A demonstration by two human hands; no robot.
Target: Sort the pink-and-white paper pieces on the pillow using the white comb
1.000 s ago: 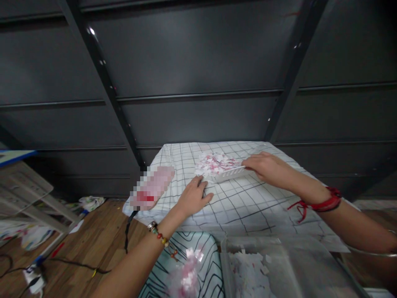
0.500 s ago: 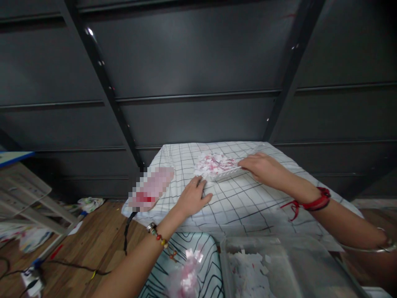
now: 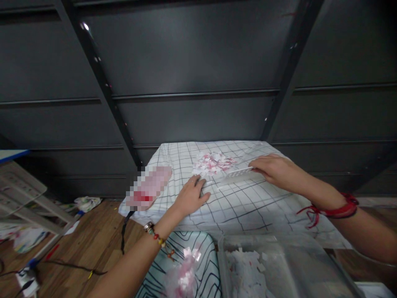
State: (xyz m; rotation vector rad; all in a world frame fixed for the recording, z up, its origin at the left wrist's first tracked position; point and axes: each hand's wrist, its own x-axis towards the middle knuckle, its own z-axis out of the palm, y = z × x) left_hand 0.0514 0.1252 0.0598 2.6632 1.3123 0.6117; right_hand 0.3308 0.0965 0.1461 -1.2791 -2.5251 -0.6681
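Observation:
My left hand [image 3: 194, 194] lies with fingers spread on the checked cloth [image 3: 245, 205], its fingertips at the near left edge of a heap of white and pink paper scraps [image 3: 214, 163]. To the right of the heap, my right hand [image 3: 271, 171] pinches one end of a white slotted plastic piece [image 3: 237, 174], like a shallow tray or basket. It is tilted and blurred, so its full shape is unclear. The piece is just above or on the cloth, its left end close to the scraps.
A clear plastic bin [image 3: 279, 265] with paper scraps stands in front, beside a patterned cushion or stool [image 3: 207, 265] bearing a pink ribbon bundle [image 3: 184, 275]. A pixelated pink object [image 3: 150, 188] lies at left. Cables and a power strip [image 3: 27, 283] are on the floor. Dark panels [image 3: 192, 62] rise behind.
My right hand has drawn the white slotted piece rightward, away from the scrap heap, which stays on the cloth. My left hand has hardly moved.

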